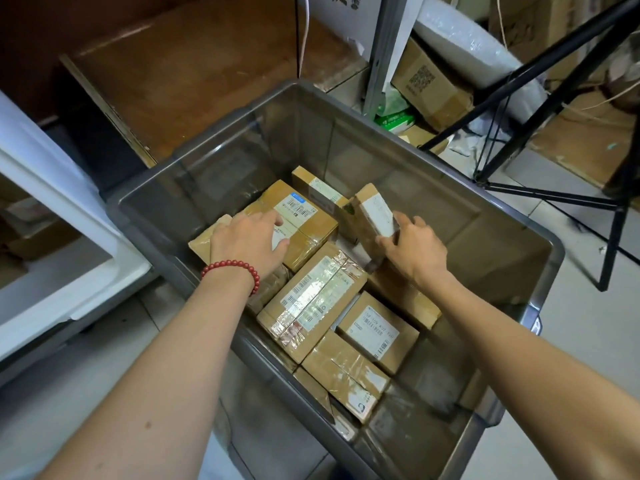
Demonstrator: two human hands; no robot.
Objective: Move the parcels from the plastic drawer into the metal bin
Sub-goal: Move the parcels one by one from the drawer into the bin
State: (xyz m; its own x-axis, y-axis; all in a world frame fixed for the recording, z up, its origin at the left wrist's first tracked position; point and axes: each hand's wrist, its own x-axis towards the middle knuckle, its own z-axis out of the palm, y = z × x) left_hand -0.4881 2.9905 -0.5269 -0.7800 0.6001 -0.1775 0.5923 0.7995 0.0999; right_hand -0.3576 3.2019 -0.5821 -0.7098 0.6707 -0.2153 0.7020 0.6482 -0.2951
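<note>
1. Drawer [363,143]: grey, see-through plastic, on the floor, with brown cardboard parcels on its bottom.
2. Left hand [247,244]: palm down on the large parcel [304,216] at the drawer's far left. Its fingers lie uncurled across the label and the thumb is on the near edge. It rests there and does not clasp the parcel.
3. Right hand [415,251]: clamped on the small parcel [375,213], thumb on its near side and fingers round the far side.
4. Small parcel: tilted up on one edge, white label facing up, just right of the large parcel and inside the drawer.
5. Taped parcel [318,299]: lies flat between the two forearms.
6. Bracelet [232,268]: red beads, on the left wrist.
</note>
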